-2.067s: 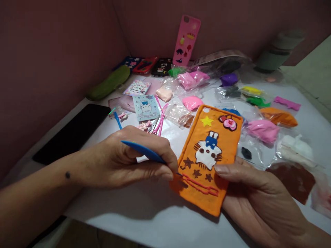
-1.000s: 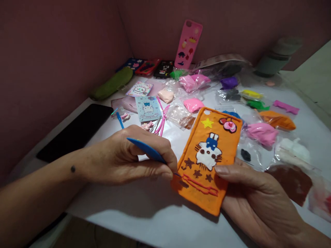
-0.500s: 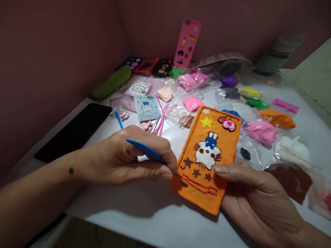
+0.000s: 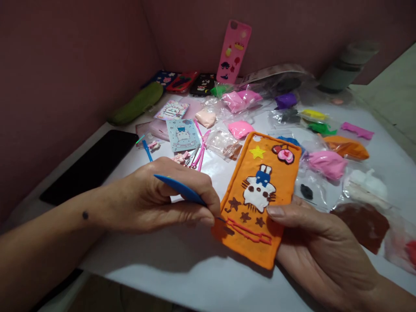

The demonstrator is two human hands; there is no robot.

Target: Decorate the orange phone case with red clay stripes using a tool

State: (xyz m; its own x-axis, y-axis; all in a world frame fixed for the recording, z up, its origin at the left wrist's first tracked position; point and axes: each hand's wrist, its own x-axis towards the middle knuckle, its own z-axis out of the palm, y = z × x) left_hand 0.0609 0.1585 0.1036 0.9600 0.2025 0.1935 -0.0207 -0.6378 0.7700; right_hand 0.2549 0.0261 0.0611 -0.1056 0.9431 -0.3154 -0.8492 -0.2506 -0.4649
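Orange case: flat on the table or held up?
Held up, tilted: the right hand grips the orange case by one long edge, thumb on its face.

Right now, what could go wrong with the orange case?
The blue tool in the left hand has its tip close to the red outline; a slip might nick it. The right hand holds the orange case with its thumb by the white cat figure, which could smudge if soft.

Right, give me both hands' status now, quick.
Left hand: closed, pinching a blue tool, its tip at the decorated orange case.
Right hand: holding that case, thumb on its front, fingers mostly hidden.
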